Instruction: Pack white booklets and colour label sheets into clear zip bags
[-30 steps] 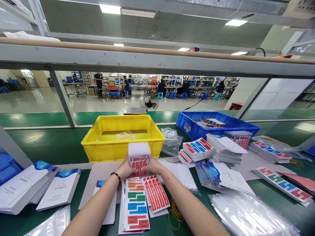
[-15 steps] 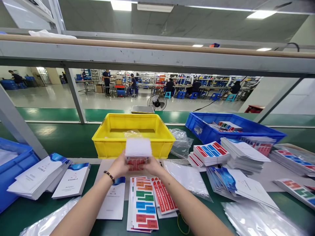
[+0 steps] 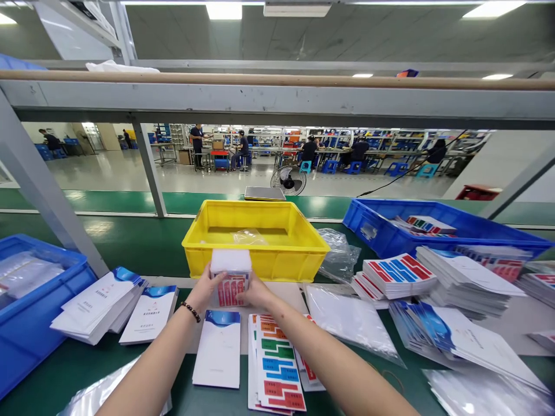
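My left hand [image 3: 207,292] and my right hand [image 3: 256,290] are closed around a thick stack of bagged printed sheets [image 3: 231,267], white on top with red print on the side facing me. They hold it upright in front of the yellow bin [image 3: 260,255]. Beneath my hands lies a white booklet [image 3: 217,352] with a blue top edge. To its right is a pile of sticker sheets [image 3: 280,364] with orange, green, blue and red shapes. My right forearm partly covers some red-printed sheets beside that pile.
Piles of booklets [image 3: 97,303] lie at left near a blue bin [image 3: 56,300] of plastic bags. At right are a bagged white stack [image 3: 347,318], red-and-blue sheets [image 3: 399,274], more booklets [image 3: 466,280] and another blue bin [image 3: 433,231]. A metal frame bar [image 3: 277,101] crosses above.
My hands have turned the stack, so more of its red-printed side faces me. My left fingers have moved up its side. The view has swung slightly left.
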`<state>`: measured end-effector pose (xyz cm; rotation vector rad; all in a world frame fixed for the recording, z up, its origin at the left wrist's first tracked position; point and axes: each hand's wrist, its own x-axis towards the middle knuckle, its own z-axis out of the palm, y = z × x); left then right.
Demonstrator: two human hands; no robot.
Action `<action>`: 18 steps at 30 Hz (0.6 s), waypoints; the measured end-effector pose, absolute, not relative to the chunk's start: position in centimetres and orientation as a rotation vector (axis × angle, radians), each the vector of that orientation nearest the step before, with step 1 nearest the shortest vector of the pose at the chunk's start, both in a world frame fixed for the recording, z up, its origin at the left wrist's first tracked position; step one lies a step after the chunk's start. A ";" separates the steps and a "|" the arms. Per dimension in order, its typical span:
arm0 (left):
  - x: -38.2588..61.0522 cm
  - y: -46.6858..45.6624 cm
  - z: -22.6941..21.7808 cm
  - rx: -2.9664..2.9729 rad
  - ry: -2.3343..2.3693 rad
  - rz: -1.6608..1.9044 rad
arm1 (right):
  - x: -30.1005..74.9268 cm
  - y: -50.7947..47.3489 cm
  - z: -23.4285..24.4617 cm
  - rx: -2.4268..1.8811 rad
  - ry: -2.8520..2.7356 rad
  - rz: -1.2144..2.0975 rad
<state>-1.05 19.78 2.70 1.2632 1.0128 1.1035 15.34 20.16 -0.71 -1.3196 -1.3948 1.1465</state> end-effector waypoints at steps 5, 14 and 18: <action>0.0 19.6 3.4 1.136 0.936 1.178 | 13.5 20.2 0.7 -1.197 -1.313 1.230; -0.3 20.4 3.5 1.212 1.105 1.156 | 14.1 19.6 1.6 -1.329 -1.366 1.213; -1.1 19.2 4.5 1.310 1.326 1.255 | 17.4 18.2 2.4 -1.485 -1.493 1.040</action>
